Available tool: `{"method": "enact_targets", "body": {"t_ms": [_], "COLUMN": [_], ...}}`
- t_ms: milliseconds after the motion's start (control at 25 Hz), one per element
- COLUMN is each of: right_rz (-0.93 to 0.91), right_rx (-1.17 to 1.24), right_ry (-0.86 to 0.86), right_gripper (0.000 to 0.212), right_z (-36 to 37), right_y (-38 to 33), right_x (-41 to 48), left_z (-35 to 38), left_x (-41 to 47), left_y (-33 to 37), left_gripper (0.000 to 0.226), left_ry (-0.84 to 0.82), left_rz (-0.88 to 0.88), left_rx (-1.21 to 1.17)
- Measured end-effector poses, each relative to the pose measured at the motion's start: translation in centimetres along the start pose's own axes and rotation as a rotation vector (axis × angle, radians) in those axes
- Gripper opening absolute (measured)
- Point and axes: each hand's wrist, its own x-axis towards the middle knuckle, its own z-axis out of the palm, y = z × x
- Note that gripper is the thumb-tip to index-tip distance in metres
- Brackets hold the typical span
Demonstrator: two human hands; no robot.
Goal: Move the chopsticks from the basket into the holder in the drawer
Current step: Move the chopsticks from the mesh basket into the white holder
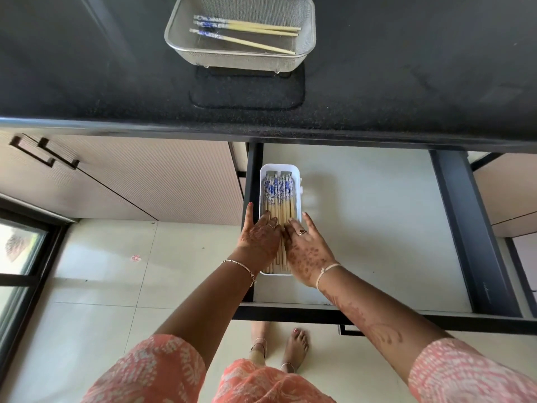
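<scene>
A: Far left of the worktop [87,82]: bare. Further right, at the far edge, a steel mesh basket [305,53], with a few blue-patterned chopsticks [261,27] left lying flat inside, tips pointing right. Not yet moved, so the job looks only partly done.

B: And below the worktop edge?

A: Open drawer [377,228], pale floor, pulled out toward the near side. Hard against its left wall, a white plastic holder [263,175], long side running near to far, probably tucked there to keep from sliding. Packed with chopsticks in the holder [280,205], patterned ends far, plain tips near, all lined up one way.

B: Hands?

A: Left hand [258,239] flat over the left part of the bundle, thumb outside the holder's left wall. Grip spread, fingers pressing down, pinching nothing. Just to the right, touching or nearly so, the right hand [306,245], likewise spread and flat on the sticks, thumb out past the right wall. Seemingly levelling and squaring the bundle so the rest will fit.

B: Right of that?

A: Only bare drawer floor, then the dark side rail [470,242].

B: Next?

A: Likely a reach up to the basket for the remaining sticks.
</scene>
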Motion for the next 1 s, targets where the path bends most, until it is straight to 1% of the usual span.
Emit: {"method": "enact_targets", "body": {"t_ms": [120, 240, 360, 520, 640, 720, 840, 920, 1000], "right_rz": [-0.055, -0.094, -0.117, -0.09, -0.157, -0.199, -0.177, -0.236, -0.312], "right_rx": [-0.081, -0.124, -0.081, -0.066, -0.069, -0.064, -0.05, -0.03, 0.065], "right_ry": [0.025, 0.018, 0.049, 0.071, 0.073, 0.086, 0.112, 0.101, 0.132], "right_gripper": [0.062, 0.059, 0.053, 0.058, 0.057, 0.058, 0.061, 0.058, 0.049], "right_z": [0.4, 0.2, 0.0, 0.5, 0.7, 0.6, 0.5, 0.4, 0.2], "right_y": [0.6, 1.2, 1.5, 2.1, 2.3, 2.7, 3.3, 3.5, 3.8], "right_x": [0.6, 0.2, -0.1, 0.1, 0.2, 0.4, 1.2, 1.7, 1.9], "left_z": [0.2, 0.4, 0.3, 0.3, 0.3, 0.1, -0.4, -1.1, -2.0], "left_x": [-0.1, 0.0, -0.1, -0.3, -0.1, 0.3, 1.5, 2.6, 3.7], "left_y": [-0.5, -0.7, -1.0, -1.5, -1.8, -2.1, -2.9, -3.4, -3.9], "left_gripper": [0.058, 0.048, 0.044, 0.051, 0.043, 0.039, 0.044, 0.052, 0.056], "left_ry": [-0.003, 0.007, 0.035, 0.085, 0.045, 0.051, 0.108, 0.117, 0.122], "left_rz": [0.042, 0.061, 0.064, 0.067, 0.093, 0.097, 0.064, 0.048, 0.036], "left_rx": [0.076, 0.058, -0.004, 0.013, -0.013, -0.043, -0.061, -0.043, -0.03]}}
